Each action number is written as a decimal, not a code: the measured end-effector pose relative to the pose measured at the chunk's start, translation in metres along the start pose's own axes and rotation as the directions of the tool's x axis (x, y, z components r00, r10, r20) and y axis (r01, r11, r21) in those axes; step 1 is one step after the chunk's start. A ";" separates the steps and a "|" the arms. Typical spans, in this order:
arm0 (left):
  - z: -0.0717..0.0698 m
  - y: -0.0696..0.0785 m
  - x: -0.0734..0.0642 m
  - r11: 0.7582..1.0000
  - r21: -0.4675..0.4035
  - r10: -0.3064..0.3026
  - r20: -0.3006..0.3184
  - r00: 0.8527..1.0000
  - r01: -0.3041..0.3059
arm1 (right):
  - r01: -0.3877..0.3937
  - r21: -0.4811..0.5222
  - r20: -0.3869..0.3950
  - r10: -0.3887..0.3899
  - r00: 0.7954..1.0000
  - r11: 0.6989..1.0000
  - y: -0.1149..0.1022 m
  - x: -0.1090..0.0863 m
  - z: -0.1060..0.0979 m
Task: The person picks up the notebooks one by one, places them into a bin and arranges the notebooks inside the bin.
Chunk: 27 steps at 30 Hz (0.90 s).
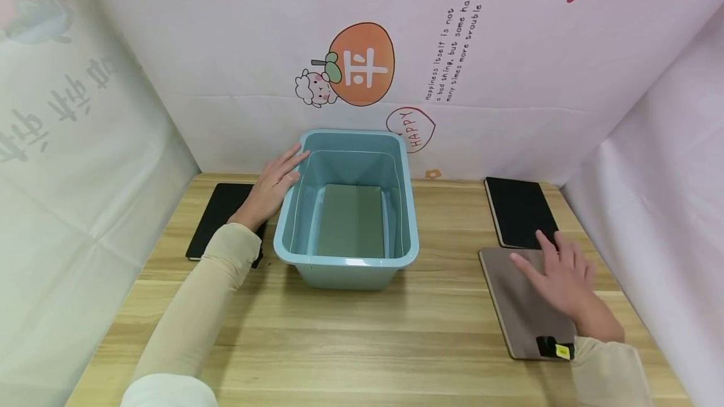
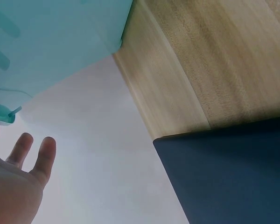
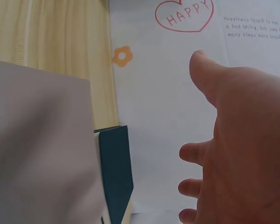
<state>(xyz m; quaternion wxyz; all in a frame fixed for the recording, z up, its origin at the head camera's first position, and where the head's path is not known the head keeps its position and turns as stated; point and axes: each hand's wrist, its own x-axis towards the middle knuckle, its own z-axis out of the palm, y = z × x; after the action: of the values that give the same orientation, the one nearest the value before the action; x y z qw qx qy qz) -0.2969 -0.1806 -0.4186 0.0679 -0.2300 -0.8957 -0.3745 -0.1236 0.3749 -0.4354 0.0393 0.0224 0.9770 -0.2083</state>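
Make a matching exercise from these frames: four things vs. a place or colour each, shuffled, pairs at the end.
Column one:
1. Bin
2. Left hand
3. Grey-brown notebook
4. Right hand

Column two:
A. Over the grey-brown notebook
B. Light blue
C. At the bin's left edge
D. Flat on the table, right of the bin

Pairs: 1-B; 2-C; 3-D; 4-A
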 end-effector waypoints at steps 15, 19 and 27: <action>0.003 0.000 0.001 1.000 -0.005 0.011 -0.007 1.000 -0.011 | -0.089 0.043 0.044 0.087 0.995 0.995 0.017 -0.011 0.020; 0.003 0.000 0.002 1.000 -0.014 0.010 -0.013 1.000 -0.011 | -0.108 0.053 0.050 0.105 0.993 0.993 0.020 -0.014 0.024; 0.002 0.002 0.000 1.000 -0.022 0.015 -0.014 1.000 -0.015 | -0.120 0.042 0.036 0.118 0.992 0.992 0.025 -0.021 0.036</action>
<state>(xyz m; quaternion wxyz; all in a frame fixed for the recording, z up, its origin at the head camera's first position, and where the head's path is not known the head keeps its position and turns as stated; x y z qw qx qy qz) -0.2964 -0.1782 -0.4188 0.0744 -0.2350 -0.8891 -0.3856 -0.0992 0.3823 -0.4760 0.0674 0.0781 0.9683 -0.2275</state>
